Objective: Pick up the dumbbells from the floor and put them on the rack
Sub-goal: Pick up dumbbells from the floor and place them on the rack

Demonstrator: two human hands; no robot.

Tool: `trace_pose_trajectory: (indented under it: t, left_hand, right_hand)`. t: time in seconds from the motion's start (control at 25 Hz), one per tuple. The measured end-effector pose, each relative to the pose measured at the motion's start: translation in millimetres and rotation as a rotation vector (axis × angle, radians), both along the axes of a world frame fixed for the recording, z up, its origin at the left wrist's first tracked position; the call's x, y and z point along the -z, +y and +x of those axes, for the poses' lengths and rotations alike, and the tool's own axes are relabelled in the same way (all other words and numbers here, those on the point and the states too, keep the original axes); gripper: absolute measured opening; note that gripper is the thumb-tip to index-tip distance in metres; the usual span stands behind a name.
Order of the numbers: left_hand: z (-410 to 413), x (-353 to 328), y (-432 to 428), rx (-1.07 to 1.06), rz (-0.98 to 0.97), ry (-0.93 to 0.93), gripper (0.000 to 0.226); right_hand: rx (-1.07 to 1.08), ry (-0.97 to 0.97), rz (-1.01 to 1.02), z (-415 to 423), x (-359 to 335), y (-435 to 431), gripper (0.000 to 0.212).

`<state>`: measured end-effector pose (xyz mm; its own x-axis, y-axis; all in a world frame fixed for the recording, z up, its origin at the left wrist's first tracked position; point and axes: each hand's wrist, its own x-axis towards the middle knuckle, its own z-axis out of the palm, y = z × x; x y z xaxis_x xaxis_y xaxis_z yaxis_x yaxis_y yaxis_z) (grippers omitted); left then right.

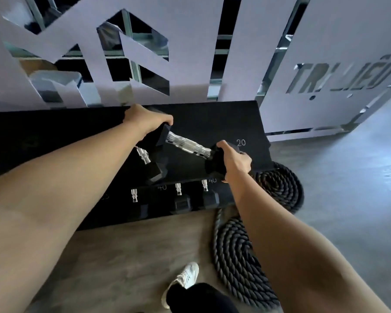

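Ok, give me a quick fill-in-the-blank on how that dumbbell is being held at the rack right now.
1. The left hand and right hand grip the dumbbell by its two black ____.
2. The white number on the rack beside the right hand reads ____.
3. On the floor right of the rack lies a coiled ____.

Missing words: heads; 20; rope

Rack stood before a cut-out wall panel. Dumbbell lay slantwise over the upper shelf, left hand on its far-left head, right hand on its near-right head. Second dumbbell just beside it, left. Three more on the lower shelf. Coiled rope on the floor, right of the rack; shoe nearest.
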<state>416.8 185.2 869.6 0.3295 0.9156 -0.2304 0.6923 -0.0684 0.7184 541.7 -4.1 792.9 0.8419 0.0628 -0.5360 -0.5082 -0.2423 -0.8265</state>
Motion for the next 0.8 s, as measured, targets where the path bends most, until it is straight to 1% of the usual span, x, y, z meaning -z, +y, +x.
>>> trace_pose_trajectory:
  t: [0.12, 0.24, 0.36, 0.4, 0.56, 0.68, 0.8]
  left_hand:
    - [37.7, 21.8, 53.1, 0.035, -0.023, 0.050, 0.087]
    - [72.2, 43.1, 101.1, 0.089, -0.040, 0.110, 0.097]
    - [113.3, 70.7, 148.1, 0.184, -0.038, 0.183, 0.111]
    - [127.4, 80.5, 163.3, 0.228, -0.033, 0.201, 0.112]
    - [174.1, 117.3, 203.8, 0.367, 0.003, 0.299, 0.098]
    - [202.0, 145.2, 216.4, 0.451, -0.025, 0.406, 0.099]
    - [216.3, 170.4, 228.1, 0.472, -0.072, 0.481, 0.100]
  right_hand:
    - [0.043, 0.078, 0.000, 21.7, 18.6, 48.7, 0.068]
    - [0.089, 0.164, -0.001, 38.5, 41.7, 86.6, 0.067]
    - [0.174, 0.249, 0.014, 52.9, 65.2, 125.5, 0.075]
    - [0.214, 0.275, 0.006, 57.0, 76.6, 137.8, 0.079]
    - [0.317, 0.399, 0.021, 73.9, 125.0, 176.0, 0.086]
    - [0.404, 0.484, 0.034, 82.9, 160.2, 191.2, 0.091]
    - [0.454, 0.490, 0.012, 91.6, 181.7, 202.5, 0.096]
